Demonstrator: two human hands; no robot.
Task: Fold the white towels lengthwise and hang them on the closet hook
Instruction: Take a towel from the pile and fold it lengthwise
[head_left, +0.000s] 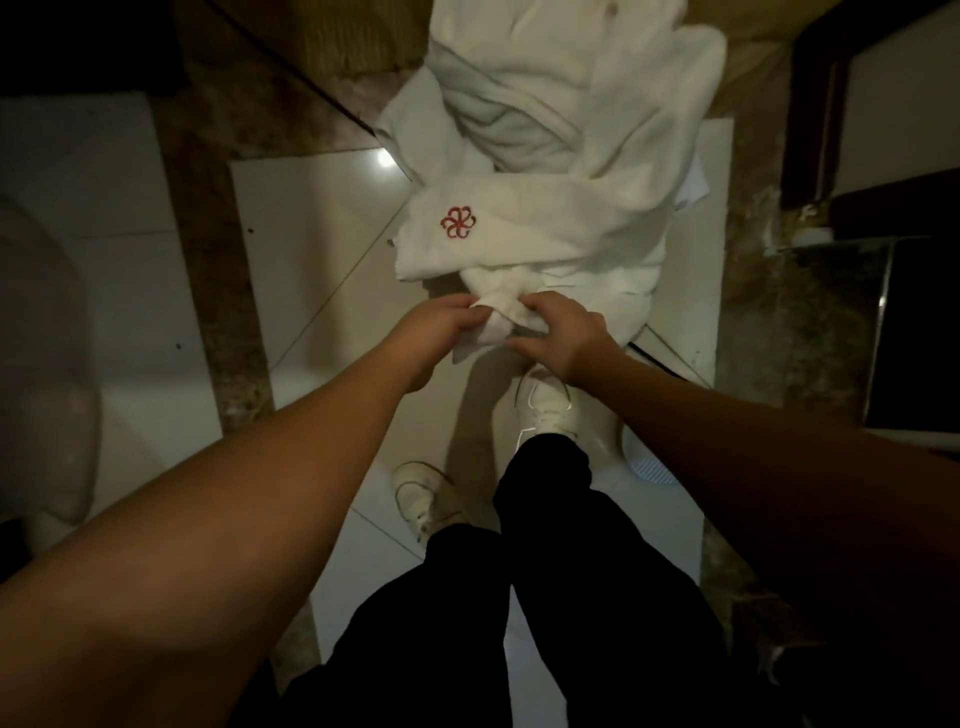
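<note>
A bundle of white towels (561, 156) hangs or lies ahead of me, stretching from the top of the view down to my hands. One folded towel with a red flower emblem (459, 222) lies across it. My left hand (441, 327) pinches the lower end of a white towel (506, 306). My right hand (558, 332) grips the same bunched end from the right side. Both hands meet at the towel's bottom tip. No closet hook is visible.
White floor tiles (322, 249) with brown marble borders lie below. My two white shoes (545, 405) and black trousers stand under the hands. A pale rounded fixture (47, 374) sits at the left, dark cabinet fronts (914, 332) at the right.
</note>
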